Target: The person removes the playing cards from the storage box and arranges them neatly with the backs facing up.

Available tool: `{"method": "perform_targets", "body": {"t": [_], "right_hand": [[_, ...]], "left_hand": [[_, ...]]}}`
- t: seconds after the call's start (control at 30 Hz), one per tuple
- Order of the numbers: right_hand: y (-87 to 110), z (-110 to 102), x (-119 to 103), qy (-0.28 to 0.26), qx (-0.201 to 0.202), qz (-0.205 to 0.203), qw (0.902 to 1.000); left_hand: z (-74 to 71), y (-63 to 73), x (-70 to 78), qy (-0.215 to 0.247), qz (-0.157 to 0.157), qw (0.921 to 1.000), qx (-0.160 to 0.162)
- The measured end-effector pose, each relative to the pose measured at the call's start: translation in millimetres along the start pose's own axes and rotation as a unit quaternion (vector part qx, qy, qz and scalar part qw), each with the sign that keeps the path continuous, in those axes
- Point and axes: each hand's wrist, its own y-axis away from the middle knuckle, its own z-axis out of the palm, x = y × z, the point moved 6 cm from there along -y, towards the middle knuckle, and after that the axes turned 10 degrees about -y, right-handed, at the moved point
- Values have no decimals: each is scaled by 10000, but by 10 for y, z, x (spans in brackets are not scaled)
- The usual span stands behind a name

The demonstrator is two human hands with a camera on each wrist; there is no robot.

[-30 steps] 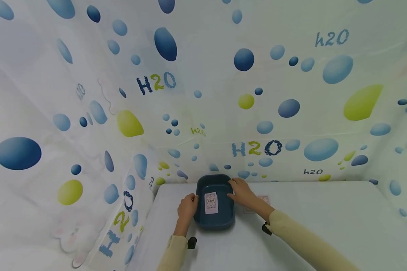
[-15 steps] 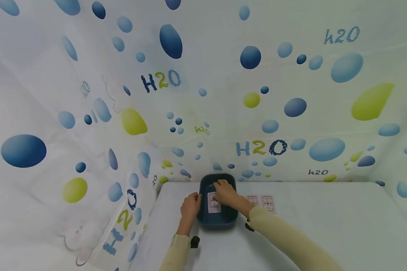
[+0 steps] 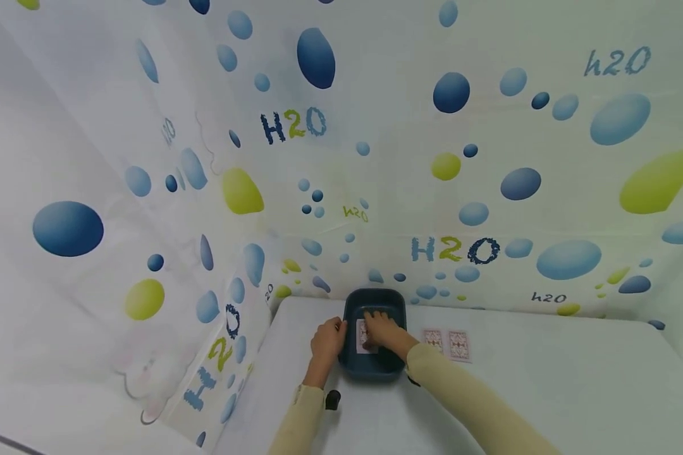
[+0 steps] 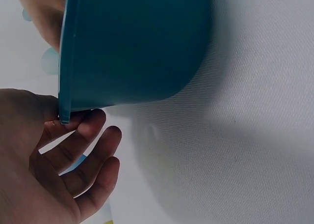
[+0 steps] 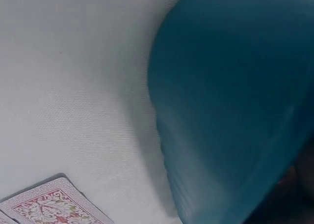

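A dark teal plastic basin [image 3: 370,374] with rounded corners stands at the back of the white table. My left hand [image 3: 327,340] holds its left rim; in the left wrist view, thumb and forefinger pinch the rim of the basin [image 4: 132,47] while the other fingers spread loosely below. Inside the basin lies a playing card or stack of cards [image 3: 360,341], patterned back up. My right hand [image 3: 384,330] reaches over the right rim, fingers and thumb apart over the cards' right side. Whether it grips them I cannot tell. The right wrist view shows mostly the basin's outer wall [image 5: 216,96], hiding the fingers.
Two red-backed playing cards or stacks, a left one [image 3: 432,340] and a right one [image 3: 458,345], lie face down side by side right of the basin. A patterned curtain [image 3: 375,158] rises directly behind the table [image 3: 523,379].
My right hand has gone from the basin's right rim into the basin, over the cards. My left hand keeps its hold on the left rim. The head view has shifted slightly.
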Motion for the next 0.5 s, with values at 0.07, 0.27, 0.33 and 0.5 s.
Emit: {"method": "perform_targets", "body": {"t": [0.07, 0.27, 0.33, 0.5], "right_hand": [[-18, 34, 29, -54, -57, 80, 9999], [-11, 16, 21, 39, 191, 66, 9998], [-1, -10, 9, 107, 348, 4, 9993], [22, -48, -5, 71, 765, -118, 9970]], "left_hand": [[16, 2, 6, 21, -3, 10000, -50], [10, 13, 25, 14, 27, 10000, -21], [0, 13, 26, 4, 12, 10000, -27], [-23, 10, 21, 20, -20, 10000, -48]]}}
